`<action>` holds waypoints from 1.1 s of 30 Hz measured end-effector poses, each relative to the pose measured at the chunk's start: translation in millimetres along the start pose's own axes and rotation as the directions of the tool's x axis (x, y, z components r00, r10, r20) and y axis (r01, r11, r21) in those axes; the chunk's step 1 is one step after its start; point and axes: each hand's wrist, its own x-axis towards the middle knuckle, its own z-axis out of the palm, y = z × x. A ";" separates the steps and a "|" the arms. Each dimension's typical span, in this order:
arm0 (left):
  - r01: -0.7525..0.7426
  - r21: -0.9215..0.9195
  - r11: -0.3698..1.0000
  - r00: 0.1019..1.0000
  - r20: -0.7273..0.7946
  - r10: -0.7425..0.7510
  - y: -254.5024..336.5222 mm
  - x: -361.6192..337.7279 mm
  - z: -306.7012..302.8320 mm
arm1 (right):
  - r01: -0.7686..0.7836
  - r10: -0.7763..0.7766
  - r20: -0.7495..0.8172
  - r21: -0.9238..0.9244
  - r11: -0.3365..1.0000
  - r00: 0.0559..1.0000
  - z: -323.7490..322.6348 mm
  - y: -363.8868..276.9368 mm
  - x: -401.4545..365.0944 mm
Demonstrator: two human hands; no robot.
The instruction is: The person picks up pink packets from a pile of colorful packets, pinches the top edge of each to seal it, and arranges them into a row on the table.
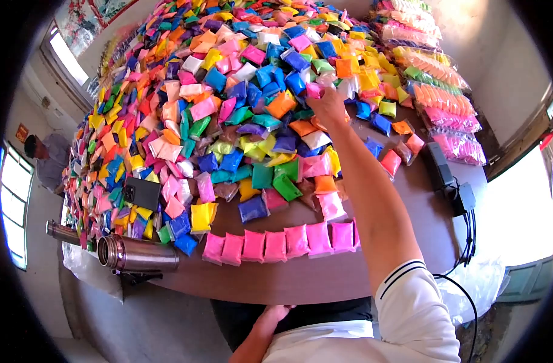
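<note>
Leftmost, a person (51, 158) is beyond the bench (228, 287). Next, left of the left hand (278, 313), a steel flask (140, 253) lies near a black phone (142, 193). Pink row packets (275, 246) line the bench beyond that hand, loosely curled at the lap; its grip cannot be told. The right hand (328, 104), fingers bent, touches a bright pink packet (314, 91) in the pile (246, 115); closure is unconfirmed. Rightward lie bagged packets (443, 103), any print illegible.
</note>
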 end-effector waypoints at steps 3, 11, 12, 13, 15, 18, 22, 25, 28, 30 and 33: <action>-0.008 0.019 1.000 1.000 0.012 0.008 -3.6 7.4 -9.8 | -0.160 0.140 0.088 0.308 0.938 0.986 -12.3 7.9 3.9; -0.032 0.066 0.997 0.996 0.091 0.026 4.0 -6.0 22.7 | -0.311 -0.042 0.472 0.640 0.702 0.880 -116.4 -2.4 -95.3; -0.054 0.106 0.993 0.987 0.154 0.037 4.1 -6.7 24.6 | -0.230 -0.114 0.450 0.638 0.735 0.886 -122.4 -0.1 -116.4; -0.079 0.145 0.986 0.975 0.218 0.047 5.0 -7.4 26.4 | -0.146 -0.187 0.428 0.634 0.760 0.884 -129.2 -1.1 -139.3; -0.081 0.207 0.975 0.975 0.218 0.035 1.4 -11.1 31.6 | -0.059 -0.164 0.531 0.377 0.924 0.832 -161.7 -11.2 -187.5; -0.131 0.340 0.931 0.967 0.252 0.044 5.3 -24.9 44.3 | 0.014 -0.215 0.555 0.343 0.939 0.803 -185.7 -6.1 -252.9; -0.193 0.221 0.956 0.921 0.377 0.099 1.0 -38.7 44.1 | 0.113 -0.279 0.539 0.320 0.941 0.795 -198.2 5.4 -322.3; -0.186 0.207 0.960 0.910 0.405 0.089 2.0 -53.1 52.4 | 0.227 -0.366 0.534 0.309 0.923 0.762 -200.1 16.4 -340.4; -0.231 0.223 0.947 0.887 0.448 0.111 6.5 -72.2 76.1 | 0.378 -0.470 0.521 0.280 0.883 0.712 -203.9 18.9 -344.5; -0.260 0.238 0.936 0.873 0.473 0.123 8.2 -82.1 88.9 | 0.392 -0.492 0.526 0.298 0.870 0.693 -206.6 19.6 -345.2; -0.346 0.210 0.914 0.814 0.552 0.182 13.6 -87.1 106.4 | 0.390 -0.529 0.578 0.358 0.848 0.621 -207.5 22.0 -345.4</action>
